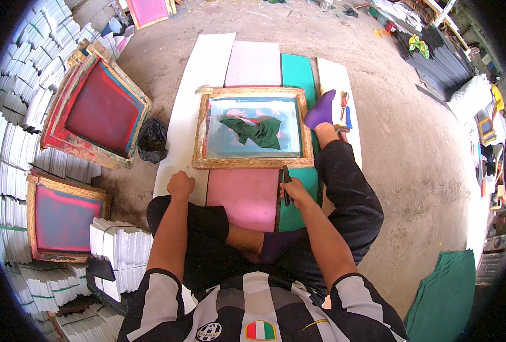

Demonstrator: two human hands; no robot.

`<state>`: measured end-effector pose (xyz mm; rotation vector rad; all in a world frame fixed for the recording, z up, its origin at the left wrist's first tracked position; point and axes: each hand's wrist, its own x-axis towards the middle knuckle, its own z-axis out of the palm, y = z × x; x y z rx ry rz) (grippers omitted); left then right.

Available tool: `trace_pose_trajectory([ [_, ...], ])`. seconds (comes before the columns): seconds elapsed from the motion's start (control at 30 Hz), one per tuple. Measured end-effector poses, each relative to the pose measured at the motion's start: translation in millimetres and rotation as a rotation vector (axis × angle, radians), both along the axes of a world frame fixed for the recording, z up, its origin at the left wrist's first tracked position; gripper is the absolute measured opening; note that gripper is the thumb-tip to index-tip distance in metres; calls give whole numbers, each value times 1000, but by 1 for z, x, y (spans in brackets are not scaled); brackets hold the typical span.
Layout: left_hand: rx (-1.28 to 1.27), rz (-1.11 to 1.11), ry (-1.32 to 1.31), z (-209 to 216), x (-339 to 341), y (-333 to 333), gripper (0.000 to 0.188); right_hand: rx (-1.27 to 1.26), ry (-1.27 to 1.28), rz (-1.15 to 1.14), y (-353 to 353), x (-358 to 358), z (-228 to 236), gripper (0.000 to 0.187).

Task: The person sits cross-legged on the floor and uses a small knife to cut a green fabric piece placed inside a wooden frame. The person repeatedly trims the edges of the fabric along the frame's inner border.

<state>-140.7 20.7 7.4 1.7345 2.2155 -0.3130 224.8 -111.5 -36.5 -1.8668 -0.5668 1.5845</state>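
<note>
A wooden-framed printing screen (254,161) lies flat across several coloured boards in front of me. On its pale blue mesh rests a crumpled dark green cloth (261,134); pinkish shapes show around the cloth. Just below the frame's lower right part, my right hand (295,189) is closed around a slim dark tool (287,182), whose exact kind I cannot tell. Left of the frame's lower left corner, my left hand (181,184) is a fist against the white board (203,85), with nothing showing from it.
My purple-socked foot (321,108) sits at the screen's right edge, beside a blue-handled tool (348,118) and an orange-handled one (344,101). A black plastic bag (152,140), leaning red screens (102,108) and stacked white sheets (122,253) are on the left. Green sheets (443,290) lie lower right.
</note>
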Motion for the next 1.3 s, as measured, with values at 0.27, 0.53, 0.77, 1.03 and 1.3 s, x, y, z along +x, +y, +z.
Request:
trace_pose_trajectory([
  [0.27,61,-88,-74,0,4,-3,42,-14,-173,70,10,0,-23,17],
  [0.53,105,-273,-82,-8,21,-9,35,-74,-439,145,16,-1,-27,21],
  [0.77,139,-261,-98,-14,15,-11,33,-155,-460,226,24,1,2,29],
  [1.03,84,-239,-116,-1,25,-10,35,-204,-617,511,36,22,45,30],
  [1.3,79,-235,-170,-2,26,-11,34,-177,-839,511,26,17,41,39],
])
